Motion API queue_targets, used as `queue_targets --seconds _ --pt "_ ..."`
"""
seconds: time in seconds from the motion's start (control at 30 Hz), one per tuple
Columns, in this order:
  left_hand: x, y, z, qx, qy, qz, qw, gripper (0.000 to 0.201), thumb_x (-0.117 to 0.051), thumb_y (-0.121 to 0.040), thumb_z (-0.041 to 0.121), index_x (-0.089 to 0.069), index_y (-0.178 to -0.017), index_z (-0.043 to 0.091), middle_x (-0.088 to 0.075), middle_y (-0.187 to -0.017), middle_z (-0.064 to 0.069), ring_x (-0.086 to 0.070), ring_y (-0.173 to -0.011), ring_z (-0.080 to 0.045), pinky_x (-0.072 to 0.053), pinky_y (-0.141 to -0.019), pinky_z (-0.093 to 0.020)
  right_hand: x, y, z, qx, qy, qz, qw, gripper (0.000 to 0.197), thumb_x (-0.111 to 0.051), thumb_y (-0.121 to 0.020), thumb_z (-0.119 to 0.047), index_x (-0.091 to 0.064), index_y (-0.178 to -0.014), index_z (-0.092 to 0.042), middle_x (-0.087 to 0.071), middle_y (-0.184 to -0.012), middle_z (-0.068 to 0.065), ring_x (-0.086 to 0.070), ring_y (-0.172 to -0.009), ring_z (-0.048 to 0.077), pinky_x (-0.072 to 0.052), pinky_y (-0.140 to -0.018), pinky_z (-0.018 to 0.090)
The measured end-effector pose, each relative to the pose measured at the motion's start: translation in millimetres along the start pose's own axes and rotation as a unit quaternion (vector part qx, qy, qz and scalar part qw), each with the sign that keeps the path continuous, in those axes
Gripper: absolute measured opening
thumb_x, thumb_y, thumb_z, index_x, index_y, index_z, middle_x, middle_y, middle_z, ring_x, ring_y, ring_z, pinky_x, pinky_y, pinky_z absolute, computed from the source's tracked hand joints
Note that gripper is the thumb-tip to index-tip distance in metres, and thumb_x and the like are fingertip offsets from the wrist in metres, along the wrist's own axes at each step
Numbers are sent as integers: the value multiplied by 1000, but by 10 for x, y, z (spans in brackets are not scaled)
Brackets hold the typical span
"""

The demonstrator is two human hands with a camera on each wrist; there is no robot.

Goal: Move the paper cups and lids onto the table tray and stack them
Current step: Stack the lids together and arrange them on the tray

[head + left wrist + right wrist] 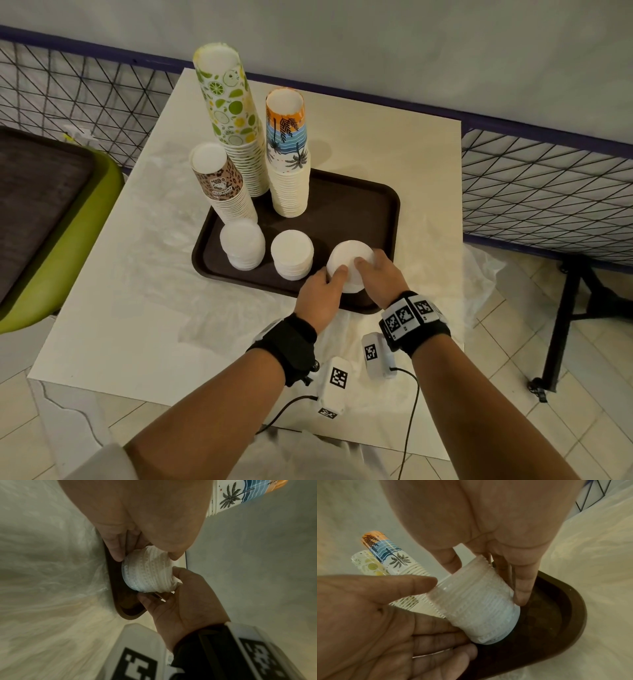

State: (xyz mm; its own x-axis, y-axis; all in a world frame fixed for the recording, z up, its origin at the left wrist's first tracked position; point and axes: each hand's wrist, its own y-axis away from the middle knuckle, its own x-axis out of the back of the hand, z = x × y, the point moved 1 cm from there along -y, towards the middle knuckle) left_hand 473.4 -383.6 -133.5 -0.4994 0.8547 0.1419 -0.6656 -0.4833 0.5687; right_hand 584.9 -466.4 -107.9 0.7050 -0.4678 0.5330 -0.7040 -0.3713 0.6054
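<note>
A dark brown tray [356, 212] lies on the white table [394, 147]. At its near right corner both hands hold a stack of white lids [349, 263], tilted over the tray floor. My left hand [334, 277] grips it from the left with the thumb on top. My right hand [368, 267] grips it from the right. The left wrist view shows the ribbed lid stack [147, 572] pinched by the left hand [145, 557] above the tray [126, 608]. The right wrist view shows the lid stack [476, 607] in the right hand [488, 582].
On the tray stand three cup stacks: lime print [233, 113], palm print [286, 137], leopard print [219, 185]. Two more lid stacks [242, 248] [292, 253] sit in front. Clear plastic wrap [164, 240] covers the table. A green chair [102, 212] stands left, a black stand [575, 308] right.
</note>
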Motion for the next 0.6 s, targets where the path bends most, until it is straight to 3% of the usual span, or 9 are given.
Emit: queue_targets --seconds 0.1,0.27,0.43,0.5,0.57,0.6 --pt "13 -1 2 1 -5 0 1000 47 -46 -105 52 -64 -128 16 -69 -115 0 -62 -106 -16 -44 -88 -27 0 -15 -1 3 5 0 1000 52 -46 -100 -40 -39 -145 -14 -53 -137 14 -53 -118 33 -42 -86 35" --pt "57 40 -13 10 22 -30 999 48 -50 -101 57 -62 -132 23 -68 -124 5 -61 -117 -14 -49 -108 -40 20 -23 29 8 -6 2 1000 53 -47 -99 -40 -39 -146 -16 -53 -137 13 -53 -118 32 -42 -86 35" --pt "163 137 59 -2 -33 -47 998 42 -50 -103 55 -63 -120 18 -68 -119 2 -62 -110 -16 -45 -93 -29 67 22 37 16 -6 8 1000 55 -46 -100 -41 -37 -149 -18 -50 -144 12 -50 -126 33 -43 -91 34" --pt "254 218 126 -16 -99 -70 993 41 -49 -103 52 -65 -104 14 -69 -104 -2 -62 -99 -16 -45 -87 -30 127 69 29 24 7 18 1000 57 -47 -100 -41 -35 -151 -17 -48 -148 12 -48 -131 32 -41 -96 34" --pt "374 355 235 -38 -198 -105 974 35 -49 -106 43 -55 -81 19 -56 -81 -4 -55 -81 -18 -40 -77 -34 227 152 -2 42 17 40 998 58 -51 -100 -37 -35 -152 -15 -47 -149 12 -47 -134 31 -39 -101 35" --pt "457 435 303 -49 -231 -119 964 36 -50 -106 40 -50 -76 20 -51 -77 -6 -52 -77 -20 -39 -75 -36 286 203 -29 56 22 62 996 58 -52 -100 -35 -36 -152 -15 -48 -148 13 -47 -134 31 -39 -103 35"
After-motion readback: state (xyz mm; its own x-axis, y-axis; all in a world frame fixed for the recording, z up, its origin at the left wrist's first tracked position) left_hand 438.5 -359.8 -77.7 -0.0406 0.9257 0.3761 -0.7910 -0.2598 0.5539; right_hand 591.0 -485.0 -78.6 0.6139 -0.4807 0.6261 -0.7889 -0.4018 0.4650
